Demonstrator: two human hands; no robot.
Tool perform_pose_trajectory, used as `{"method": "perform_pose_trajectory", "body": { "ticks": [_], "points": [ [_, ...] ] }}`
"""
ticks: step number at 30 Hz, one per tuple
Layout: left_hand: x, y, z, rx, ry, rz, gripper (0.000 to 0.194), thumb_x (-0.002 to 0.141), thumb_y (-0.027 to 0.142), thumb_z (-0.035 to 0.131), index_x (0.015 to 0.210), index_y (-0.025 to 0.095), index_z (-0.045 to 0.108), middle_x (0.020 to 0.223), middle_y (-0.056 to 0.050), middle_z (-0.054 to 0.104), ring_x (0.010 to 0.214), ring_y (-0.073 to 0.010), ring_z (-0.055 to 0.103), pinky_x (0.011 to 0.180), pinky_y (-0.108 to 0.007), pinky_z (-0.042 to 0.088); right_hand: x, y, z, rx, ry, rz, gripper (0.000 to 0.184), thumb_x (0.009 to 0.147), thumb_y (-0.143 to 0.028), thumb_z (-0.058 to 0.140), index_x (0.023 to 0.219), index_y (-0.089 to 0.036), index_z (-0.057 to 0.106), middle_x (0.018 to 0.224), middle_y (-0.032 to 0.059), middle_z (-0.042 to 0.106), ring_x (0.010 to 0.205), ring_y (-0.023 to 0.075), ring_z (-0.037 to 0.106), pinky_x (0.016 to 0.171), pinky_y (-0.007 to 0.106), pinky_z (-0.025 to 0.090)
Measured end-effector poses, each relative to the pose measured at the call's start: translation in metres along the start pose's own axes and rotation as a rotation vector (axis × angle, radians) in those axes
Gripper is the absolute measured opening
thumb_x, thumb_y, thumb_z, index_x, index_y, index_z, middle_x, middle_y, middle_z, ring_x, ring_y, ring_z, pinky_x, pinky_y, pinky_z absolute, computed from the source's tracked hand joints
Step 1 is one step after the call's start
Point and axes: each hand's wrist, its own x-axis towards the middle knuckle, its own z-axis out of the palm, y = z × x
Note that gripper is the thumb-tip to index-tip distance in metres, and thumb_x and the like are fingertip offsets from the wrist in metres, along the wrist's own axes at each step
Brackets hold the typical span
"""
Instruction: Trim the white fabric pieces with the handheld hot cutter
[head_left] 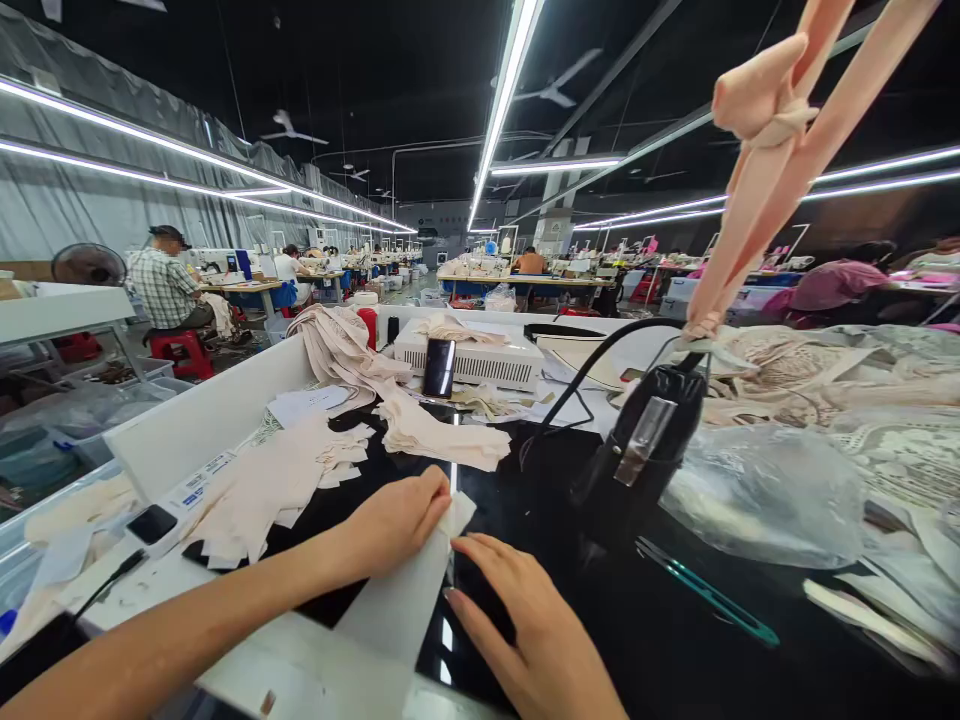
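Observation:
My left hand (401, 520) is closed, its curled fingers pinching a pale strip of fabric (401, 610) near the strip's far end. The strip runs back toward me over the edge of the glossy black tabletop (555, 490). Beside it, my right hand (529, 615) has its fingers stretched out and the thumb apart. Its index fingertip is at the strip's right edge; whether it touches cannot be made out. Beyond my hands lies a stack of pale fabric pieces (442, 432). Another fanned pile of cut pieces (274, 475) is to the left.
Right of my hands are teal tweezers (709, 590), a black-wrapped device (645, 440) with a cable, and a clear plastic bag (765, 500). A phone (439, 368) leans on a white vented box (487, 360). Lace fabric (885, 440) is heaped at right. People sit at machines farther away.

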Motion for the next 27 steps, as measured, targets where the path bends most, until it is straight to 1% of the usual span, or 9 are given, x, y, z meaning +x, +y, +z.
{"method": "perform_pose_trajectory", "body": {
  "ticks": [2,5,8,10,12,16,20,24,27],
  "points": [
    [0.023,-0.004,-0.011,-0.025,0.074,-0.037,0.013,0.114,0.023,0.044,0.109,0.022,0.055,0.094,-0.002,0.067,0.085,-0.022,0.067,0.085,-0.035,0.055,0.016,-0.002,0.019,0.091,-0.068,0.055,0.033,0.086,-0.038,0.081,0.118,-0.042,0.087,0.122,0.0056,0.087,0.111,0.0412,0.084,0.088,0.052,0.075],
    [0.062,-0.016,-0.026,-0.075,0.179,-0.114,0.015,0.115,0.023,0.046,0.112,0.021,0.06,0.1,-0.004,0.07,0.096,-0.0222,0.069,0.094,-0.037,0.057,0.048,0.01,0.036,0.175,-0.11,0.051,0.027,0.092,-0.027,0.068,0.103,-0.042,0.088,0.097,0.0002,0.089,0.089,0.0343,0.087,0.079,0.049,0.075],
    [0.098,-0.036,-0.038,-0.137,0.241,-0.233,0.017,0.115,0.029,0.057,0.121,0.016,0.067,0.11,-0.007,0.073,0.1,-0.0226,0.072,0.095,-0.041,0.061,0.087,0.035,0.036,0.156,-0.065,0.088,0.025,0.096,-0.034,0.06,0.093,-0.036,0.085,0.096,0.0027,0.089,0.091,0.0338,0.086,0.085,0.05,0.072],
    [0.116,-0.049,-0.044,-0.181,0.262,-0.305,0.032,0.111,0.04,0.071,0.132,0.016,0.069,0.126,-0.01,0.072,0.106,-0.0242,0.074,0.093,-0.044,0.065,0.114,0.055,0.03,0.095,-0.019,0.147,0.032,0.099,-0.038,0.054,0.102,-0.029,0.084,0.1,0.0067,0.088,0.091,0.0336,0.084,0.087,0.051,0.069],
    [0.129,-0.061,-0.047,-0.206,0.267,-0.353,0.038,0.109,0.041,0.073,0.138,0.017,0.068,0.135,-0.011,0.07,0.112,-0.0263,0.074,0.096,-0.047,0.066,0.138,0.074,0.025,0.02,0.014,0.209,0.035,0.101,-0.037,0.051,0.11,-0.024,0.082,0.098,0.0082,0.086,0.088,0.031,0.081,0.088,0.049,0.066],
    [0.141,-0.079,-0.046,-0.188,0.26,-0.398,0.039,0.109,0.04,0.073,0.141,0.018,0.067,0.14,-0.012,0.069,0.118,-0.0282,0.072,0.1,-0.05,0.065,0.169,0.102,0.025,-0.114,0.011,0.294,0.026,0.108,-0.038,0.06,0.12,-0.021,0.076,0.114,0.0081,0.08,0.103,0.0259,0.077,0.097,0.047,0.064],
    [0.146,-0.096,-0.038,-0.134,0.232,-0.424,0.039,0.109,0.04,0.073,0.141,0.018,0.067,0.141,-0.012,0.069,0.12,-0.0286,0.072,0.101,-0.05,0.064,0.179,0.121,0.034,-0.235,-0.052,0.347,0.038,0.106,-0.042,0.073,0.136,-0.019,0.069,0.139,0.011,0.071,0.117,0.0259,0.074,0.1,0.049,0.065],
    [0.146,-0.11,-0.024,-0.102,0.198,-0.444,0.039,0.109,0.04,0.073,0.141,0.018,0.067,0.141,-0.012,0.068,0.12,-0.0287,0.072,0.101,-0.05,0.064,0.179,0.136,0.041,-0.374,-0.096,0.333,0.038,0.107,-0.041,0.072,0.138,-0.021,0.068,0.142,0.0115,0.07,0.12,0.0266,0.073,0.102,0.049,0.065],
    [0.142,-0.114,-0.019,-0.089,0.183,-0.446,0.039,0.109,0.04,0.073,0.141,0.018,0.067,0.141,-0.012,0.068,0.12,-0.0288,0.072,0.101,-0.05,0.064,0.174,0.141,0.044,-0.476,-0.105,0.258,0.033,0.107,-0.04,0.071,0.134,-0.021,0.07,0.138,0.0112,0.072,0.118,0.0259,0.074,0.101,0.048,0.065]
  ]
}}
